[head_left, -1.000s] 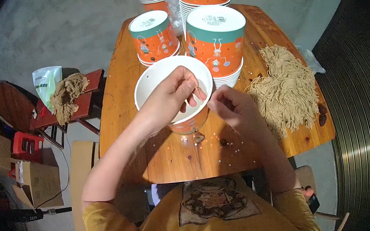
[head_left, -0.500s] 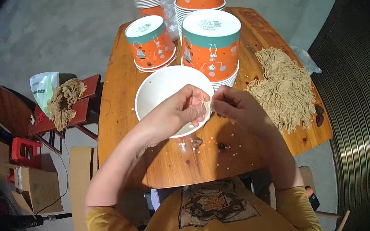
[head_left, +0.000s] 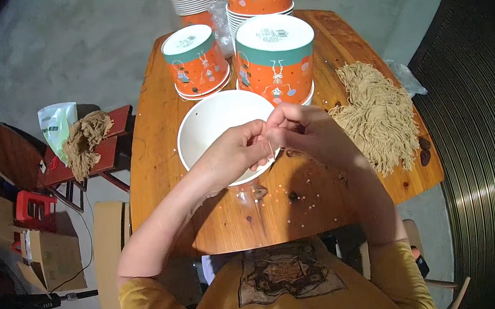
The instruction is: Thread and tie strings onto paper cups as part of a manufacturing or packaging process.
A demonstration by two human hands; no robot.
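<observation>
My left hand and my right hand meet fingertip to fingertip over the near right rim of a white bowl-like paper tub. Both are closed in a pinch on a thin pale string, mostly hidden by the fingers; a short piece of it shows below them. Small holes dot the tub's inner wall. To the right of my right hand lies a big heap of beige yarn-like strands on the wooden table.
Behind the white tub stand upturned orange and green paper buckets, a smaller one and taller stacks. White specks are scattered near the table's front edge. At left, a red bench bears a strand bundle and a plastic bag.
My right hand has moved left and up, against the left fingertips. The string loop seen between the hands earlier is now mostly covered. The view has shifted slightly.
</observation>
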